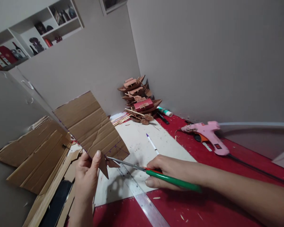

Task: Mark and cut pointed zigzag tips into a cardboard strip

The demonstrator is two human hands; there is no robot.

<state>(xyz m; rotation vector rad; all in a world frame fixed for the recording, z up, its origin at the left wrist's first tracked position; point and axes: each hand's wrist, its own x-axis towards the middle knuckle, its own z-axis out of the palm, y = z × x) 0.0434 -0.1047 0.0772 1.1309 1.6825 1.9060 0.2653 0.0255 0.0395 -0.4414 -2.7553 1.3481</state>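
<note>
My left hand [87,171] pinches a creased brown cardboard piece [91,123] by its lower edge, thumb on the front. Purple pen lines mark the cardboard's lower right corner. With my right hand [165,170] I grip scissors [172,180] with green and red handles. Their blades point left and meet the cardboard's lower edge beside my left thumb. A partly cut pointed flap [104,168] hangs there. Below the blades, a metal ruler [146,203] lies across a white sheet [132,138]. Near my right hand rests a white pen [152,143] with a purple tip.
At right lies a pink glue gun [210,134] with a black cord on the red tabletop [118,216]. Small cardboard boats [142,102] are stacked in the back corner, with thin sticks [120,119] beside them. Cardboard sheets [38,157] lean at left. Wall shelves [41,41] hang above.
</note>
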